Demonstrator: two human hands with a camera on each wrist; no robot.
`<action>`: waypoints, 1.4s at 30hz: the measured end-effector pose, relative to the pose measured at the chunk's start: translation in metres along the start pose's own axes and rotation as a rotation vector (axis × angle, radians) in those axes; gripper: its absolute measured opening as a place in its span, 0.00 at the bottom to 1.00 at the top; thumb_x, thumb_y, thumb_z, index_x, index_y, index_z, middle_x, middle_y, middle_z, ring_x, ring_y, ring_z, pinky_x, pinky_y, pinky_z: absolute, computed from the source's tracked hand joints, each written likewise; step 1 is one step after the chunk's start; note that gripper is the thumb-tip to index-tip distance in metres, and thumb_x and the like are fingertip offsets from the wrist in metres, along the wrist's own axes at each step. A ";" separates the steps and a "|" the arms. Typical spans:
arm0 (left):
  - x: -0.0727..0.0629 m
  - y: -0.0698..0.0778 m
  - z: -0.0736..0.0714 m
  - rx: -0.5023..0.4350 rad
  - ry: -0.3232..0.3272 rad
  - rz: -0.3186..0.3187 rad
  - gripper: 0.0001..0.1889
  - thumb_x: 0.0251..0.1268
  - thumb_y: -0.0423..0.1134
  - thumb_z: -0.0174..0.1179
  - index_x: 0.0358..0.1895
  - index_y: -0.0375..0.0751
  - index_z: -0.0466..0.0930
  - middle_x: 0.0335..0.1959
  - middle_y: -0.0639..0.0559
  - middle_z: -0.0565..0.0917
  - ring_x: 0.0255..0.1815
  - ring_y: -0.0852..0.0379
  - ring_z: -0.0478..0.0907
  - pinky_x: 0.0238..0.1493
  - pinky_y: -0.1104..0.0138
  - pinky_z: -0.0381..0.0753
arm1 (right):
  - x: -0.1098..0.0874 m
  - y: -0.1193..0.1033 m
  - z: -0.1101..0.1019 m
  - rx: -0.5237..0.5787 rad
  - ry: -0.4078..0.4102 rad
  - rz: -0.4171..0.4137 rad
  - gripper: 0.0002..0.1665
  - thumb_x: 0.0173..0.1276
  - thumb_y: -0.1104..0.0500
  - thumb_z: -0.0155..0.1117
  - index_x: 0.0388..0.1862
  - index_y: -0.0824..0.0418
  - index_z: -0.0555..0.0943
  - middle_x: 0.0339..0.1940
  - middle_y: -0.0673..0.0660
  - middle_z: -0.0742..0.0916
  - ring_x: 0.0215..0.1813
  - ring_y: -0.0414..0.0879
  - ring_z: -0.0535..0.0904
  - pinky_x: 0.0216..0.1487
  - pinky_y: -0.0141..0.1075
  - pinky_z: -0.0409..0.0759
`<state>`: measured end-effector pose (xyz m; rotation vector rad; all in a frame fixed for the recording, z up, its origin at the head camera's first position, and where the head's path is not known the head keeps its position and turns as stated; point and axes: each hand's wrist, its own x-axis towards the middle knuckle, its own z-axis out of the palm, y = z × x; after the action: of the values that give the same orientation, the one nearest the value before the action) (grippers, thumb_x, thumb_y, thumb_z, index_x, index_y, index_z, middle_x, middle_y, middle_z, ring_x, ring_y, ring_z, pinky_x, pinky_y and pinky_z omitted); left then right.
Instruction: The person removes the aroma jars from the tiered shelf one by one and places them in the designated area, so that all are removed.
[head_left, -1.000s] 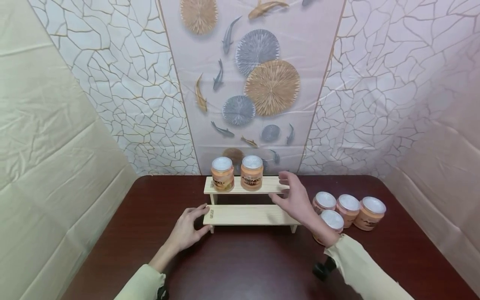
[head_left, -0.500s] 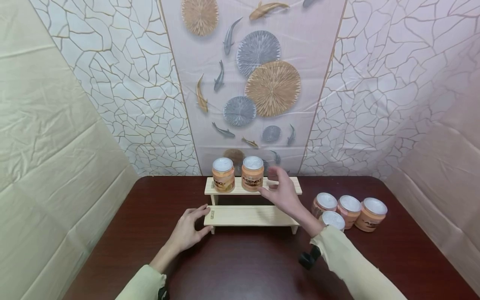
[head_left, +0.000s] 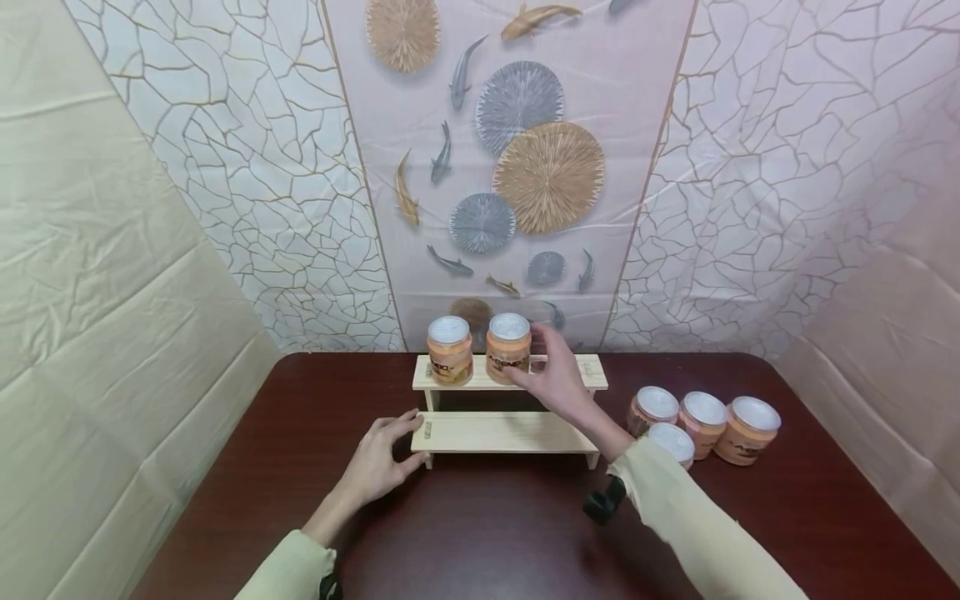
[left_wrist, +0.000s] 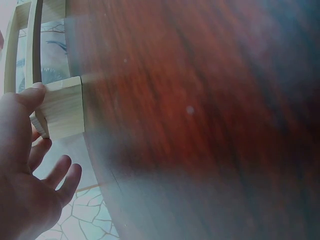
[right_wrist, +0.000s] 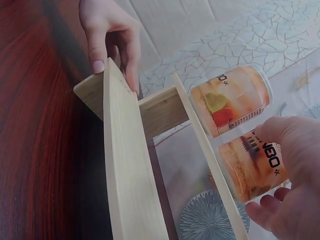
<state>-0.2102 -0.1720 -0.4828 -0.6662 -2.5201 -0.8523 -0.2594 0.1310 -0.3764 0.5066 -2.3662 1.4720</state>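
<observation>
A two-tier pale wooden rack [head_left: 504, 432] stands on the dark red table. My left hand [head_left: 372, 458] pinches the left end of its lower board, thumb at the front edge and index finger at the back, as the left wrist view shows. Two orange jars with white lids stand upright on the upper board: the left jar [head_left: 450, 354] and the right jar [head_left: 508, 340]. My right hand [head_left: 558, 379] holds the right jar from its right side, thumb across the label [right_wrist: 265, 160]; its other fingers are partly hidden behind the jar.
Several more orange jars with white lids stand in a cluster on the table to the right, among them a rightmost jar [head_left: 748, 429]. My right forearm partly covers the nearest one [head_left: 672, 442]. A patterned cloth backdrop [head_left: 555, 275] rises behind the table.
My right hand has moved left along the upper board, from beside its right end to the right jar, and its fingers have closed round it. The left hand keeps its place.
</observation>
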 end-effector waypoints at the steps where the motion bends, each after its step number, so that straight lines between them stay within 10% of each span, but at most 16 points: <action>1: 0.000 0.000 0.000 0.001 0.002 0.000 0.30 0.50 0.38 0.77 0.60 0.35 0.82 0.62 0.43 0.80 0.55 0.39 0.77 0.50 0.44 0.77 | 0.001 0.000 0.000 -0.006 -0.001 0.000 0.45 0.55 0.65 0.79 0.69 0.70 0.66 0.58 0.67 0.77 0.57 0.61 0.77 0.51 0.52 0.80; 42: 0.001 0.002 -0.001 -0.006 -0.034 -0.053 0.29 0.54 0.39 0.76 0.61 0.36 0.81 0.64 0.43 0.79 0.57 0.39 0.75 0.51 0.44 0.77 | 0.007 -0.003 0.002 -0.032 0.058 -0.001 0.44 0.53 0.61 0.81 0.66 0.69 0.69 0.55 0.67 0.81 0.54 0.60 0.79 0.49 0.49 0.81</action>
<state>-0.2095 -0.1713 -0.4809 -0.6237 -2.5769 -0.8739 -0.2647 0.1269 -0.3723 0.4508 -2.3409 1.4263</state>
